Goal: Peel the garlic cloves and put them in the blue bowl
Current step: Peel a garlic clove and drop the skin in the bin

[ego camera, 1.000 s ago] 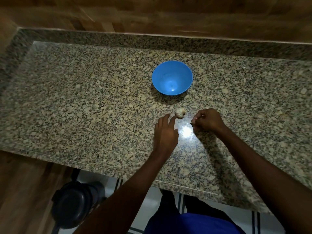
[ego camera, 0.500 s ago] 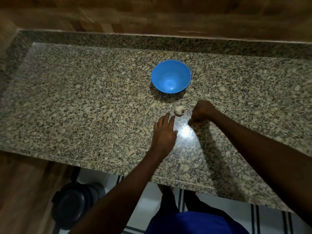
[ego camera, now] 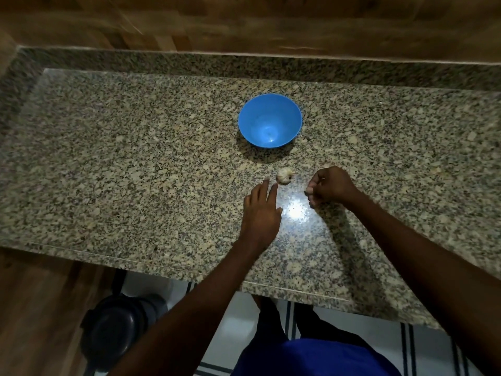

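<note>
Two hands flank the garlic bulb (ego camera: 284,176), which lies just before the blue bowl (ego camera: 270,120): left hand (ego camera: 260,213) flat, fingers straight, touching it; right hand (ego camera: 331,185) curled, pinching a small pale piece, drawn back from the bulb since half a second ago.

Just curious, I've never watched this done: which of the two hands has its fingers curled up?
The right hand, right of the garlic bulb; it seems to pinch something small. The left hand lies flat, fingers straight.
</note>
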The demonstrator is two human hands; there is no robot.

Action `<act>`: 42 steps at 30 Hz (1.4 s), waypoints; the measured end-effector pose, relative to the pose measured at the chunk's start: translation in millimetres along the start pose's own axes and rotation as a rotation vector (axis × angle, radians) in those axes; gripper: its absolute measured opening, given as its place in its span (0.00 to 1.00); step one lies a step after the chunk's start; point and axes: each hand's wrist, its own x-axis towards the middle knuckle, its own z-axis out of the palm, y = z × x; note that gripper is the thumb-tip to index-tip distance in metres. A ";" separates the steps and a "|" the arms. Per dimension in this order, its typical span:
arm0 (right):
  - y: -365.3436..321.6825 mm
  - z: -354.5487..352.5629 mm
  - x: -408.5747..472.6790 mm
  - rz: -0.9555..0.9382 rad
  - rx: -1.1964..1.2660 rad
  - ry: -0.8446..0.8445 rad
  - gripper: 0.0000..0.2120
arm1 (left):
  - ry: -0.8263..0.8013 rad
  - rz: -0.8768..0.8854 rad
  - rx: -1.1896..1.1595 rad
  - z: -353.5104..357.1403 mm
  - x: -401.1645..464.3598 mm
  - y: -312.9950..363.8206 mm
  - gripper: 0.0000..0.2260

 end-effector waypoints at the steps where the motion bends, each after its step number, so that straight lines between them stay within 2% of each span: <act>1: -1.1 -1.1 -1.5 0.007 0.044 -0.017 0.08 | -0.002 0.001 0.005 0.3 0.3 -0.2 0.29; 5: -3.8 -7.5 -1.5 0.019 0.047 -0.066 0.06 | 0.009 0.000 0.026 1.6 0.3 -0.6 0.29; 7: -6.4 -8.1 1.4 0.019 -0.044 -0.067 0.03 | 0.016 0.004 0.037 2.7 -0.3 -0.1 0.29; 11: -13.1 -5.7 7.4 -0.042 -0.280 -0.007 0.03 | 0.030 0.004 0.028 3.6 0.2 -0.5 0.29; 15: -21.2 -1.3 5.6 -0.058 -0.378 -0.003 0.03 | 0.016 0.006 0.037 2.0 -0.3 -0.2 0.29; 20: -22.9 16.6 -15.0 -0.137 -0.520 0.125 0.02 | 0.068 0.016 -0.003 -4.7 -2.0 6.1 0.26; 22: -12.1 19.7 -23.6 -0.193 -0.469 0.192 0.04 | 0.167 0.046 -0.111 -7.2 -2.5 14.0 0.19; 24: -2.5 17.4 -31.1 -0.203 -0.280 0.206 0.07 | 0.211 0.007 -0.403 -7.9 -0.9 23.7 0.12; 27: 0.9 11.6 -42.2 -0.159 -0.027 0.137 0.08 | 0.106 -0.232 -0.946 -12.8 8.0 40.3 0.08; 29: -0.9 9.0 -47.5 -0.160 -0.016 0.156 0.08 | 0.050 -0.287 -1.110 -15.4 14.0 46.7 0.06; 33: 0.7 5.8 -56.5 -0.148 0.068 0.184 0.08 | 0.015 -0.297 -1.241 -17.0 18.0 49.8 0.02; 38: 5.0 5.9 -60.8 -0.144 0.159 0.188 0.08 | 0.006 -0.303 -1.261 -29.2 20.2 57.1 0.03; 42: 15.1 6.0 -54.2 -0.167 0.142 0.185 0.11 | -0.004 -0.326 -1.276 -39.9 22.3 63.6 0.01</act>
